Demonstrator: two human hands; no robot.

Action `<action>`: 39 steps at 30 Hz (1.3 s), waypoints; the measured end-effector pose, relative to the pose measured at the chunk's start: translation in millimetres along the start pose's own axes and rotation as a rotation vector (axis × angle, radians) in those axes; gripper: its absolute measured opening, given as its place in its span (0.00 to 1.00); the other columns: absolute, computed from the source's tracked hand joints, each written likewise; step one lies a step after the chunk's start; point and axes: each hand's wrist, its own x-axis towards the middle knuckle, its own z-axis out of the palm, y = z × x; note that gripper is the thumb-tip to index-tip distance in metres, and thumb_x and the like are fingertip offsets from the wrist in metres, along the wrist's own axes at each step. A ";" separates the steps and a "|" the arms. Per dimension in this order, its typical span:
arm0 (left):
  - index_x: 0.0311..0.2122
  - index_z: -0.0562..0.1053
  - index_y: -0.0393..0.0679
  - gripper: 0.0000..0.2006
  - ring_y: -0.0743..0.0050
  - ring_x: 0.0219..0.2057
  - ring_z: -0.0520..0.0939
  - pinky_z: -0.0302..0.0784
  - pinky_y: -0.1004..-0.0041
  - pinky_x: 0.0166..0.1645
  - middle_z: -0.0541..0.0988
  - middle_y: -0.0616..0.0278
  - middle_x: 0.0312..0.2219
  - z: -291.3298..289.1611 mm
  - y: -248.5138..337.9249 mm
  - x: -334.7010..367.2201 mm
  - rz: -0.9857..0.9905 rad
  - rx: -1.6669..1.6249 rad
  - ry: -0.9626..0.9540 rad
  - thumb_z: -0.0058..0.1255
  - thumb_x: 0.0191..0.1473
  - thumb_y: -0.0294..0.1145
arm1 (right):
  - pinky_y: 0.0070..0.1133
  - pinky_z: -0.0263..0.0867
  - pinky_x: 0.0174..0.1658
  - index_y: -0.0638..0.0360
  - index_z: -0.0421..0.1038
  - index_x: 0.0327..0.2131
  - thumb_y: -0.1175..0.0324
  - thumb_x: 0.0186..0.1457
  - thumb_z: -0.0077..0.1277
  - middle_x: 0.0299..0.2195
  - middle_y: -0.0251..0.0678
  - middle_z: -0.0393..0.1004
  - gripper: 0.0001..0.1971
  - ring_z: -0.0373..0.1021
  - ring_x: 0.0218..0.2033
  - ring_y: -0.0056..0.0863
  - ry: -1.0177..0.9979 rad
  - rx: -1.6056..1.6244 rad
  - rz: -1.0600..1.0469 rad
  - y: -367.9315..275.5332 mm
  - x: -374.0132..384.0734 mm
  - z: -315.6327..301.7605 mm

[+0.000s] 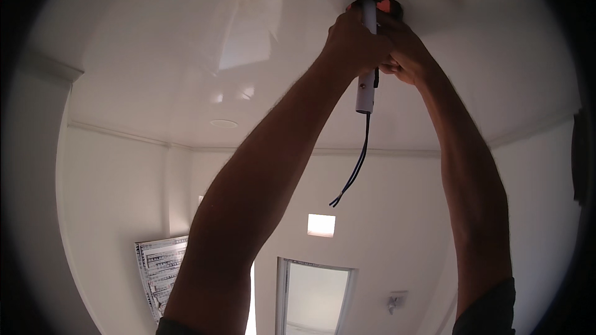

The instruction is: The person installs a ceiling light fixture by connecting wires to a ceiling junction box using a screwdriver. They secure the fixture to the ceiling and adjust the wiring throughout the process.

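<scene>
Overhead, a white downrod-like tube (365, 96) hangs from a round opening in the ceiling with an orange-red fitting (386, 5) and a dark rim. My left hand (355, 40) is closed round the tube near its top. My right hand (402, 46) is beside it, against the upper tube, fingers curled; what they grip is hidden behind the left hand. Near its lower end the tube has a small hole or bolt. Dark wires (358, 170) hang out of the tube's bottom, their ends apart. A short black strip (376, 78) shows beside the tube below my hands.
The glossy white ceiling (155, 56) has a flat round disc (223, 123) to the left. Below are a small bright square opening (321, 225), a framed doorway or window (316, 298), a wall fixture (393, 302) and a panel in printed film (158, 267).
</scene>
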 end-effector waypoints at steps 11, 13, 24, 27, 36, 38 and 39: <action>0.57 0.67 0.42 0.32 0.73 0.24 0.78 0.77 0.72 0.28 0.78 0.57 0.31 1.3 21.6 -1.3 0.053 -0.037 -0.135 0.53 0.41 0.23 | 0.16 0.44 0.15 0.59 0.69 0.47 0.83 0.45 0.48 0.19 0.31 0.66 0.22 0.59 0.13 0.15 -0.026 -0.066 -0.101 -0.4 -4.3 -5.4; 0.58 0.66 0.43 0.34 0.72 0.24 0.77 0.76 0.72 0.29 0.77 0.55 0.33 -2.8 28.7 -6.1 -0.005 -0.076 -0.186 0.51 0.39 0.19 | 0.15 0.44 0.14 0.60 0.69 0.46 0.83 0.47 0.48 0.19 0.31 0.67 0.20 0.59 0.13 0.15 -0.036 -0.080 -0.078 -3.0 -7.2 -6.6; 0.66 0.53 0.47 0.44 0.68 0.29 0.77 0.77 0.69 0.33 0.71 0.56 0.37 -0.2 26.8 -2.3 -0.101 -0.227 -0.209 0.47 0.38 0.13 | 0.18 0.43 0.15 0.56 0.71 0.49 0.76 0.57 0.43 0.16 0.27 0.63 0.17 0.52 0.12 0.12 0.008 -0.205 -0.111 -13.9 -22.9 -11.4; 0.65 0.54 0.46 0.42 0.69 0.31 0.78 0.78 0.70 0.34 0.71 0.57 0.40 2.8 35.2 -12.4 -0.054 -0.157 -0.185 0.49 0.40 0.14 | 0.20 0.47 0.18 0.51 0.71 0.53 0.74 0.57 0.45 0.21 0.34 0.73 0.19 0.61 0.15 0.16 0.000 -0.006 -0.031 -8.4 -26.8 -11.6; 0.59 0.59 0.37 0.34 0.71 0.23 0.80 0.81 0.73 0.27 0.77 0.52 0.32 25.7 35.9 -16.6 0.107 -0.041 -0.086 0.54 0.43 0.19 | 0.16 0.43 0.15 0.52 0.69 0.55 0.71 0.60 0.46 0.15 0.27 0.63 0.19 0.54 0.11 0.12 -0.092 0.074 -0.087 0.9 -32.9 -25.2; 0.60 0.55 0.36 0.36 0.71 0.24 0.80 0.81 0.73 0.27 0.77 0.52 0.32 24.6 28.1 -13.3 0.071 -0.074 -0.086 0.55 0.44 0.20 | 0.15 0.43 0.15 0.52 0.69 0.54 0.71 0.60 0.45 0.15 0.27 0.64 0.18 0.55 0.11 0.12 -0.090 0.022 -0.077 -7.3 -36.4 -20.2; 0.60 0.53 0.35 0.37 0.70 0.24 0.80 0.81 0.73 0.27 0.77 0.52 0.32 22.3 24.7 -10.5 0.046 -0.106 -0.106 0.55 0.44 0.20 | 0.15 0.44 0.14 0.52 0.69 0.54 0.71 0.60 0.45 0.15 0.28 0.65 0.17 0.56 0.11 0.13 -0.089 -0.006 -0.071 -11.2 -36.9 -17.4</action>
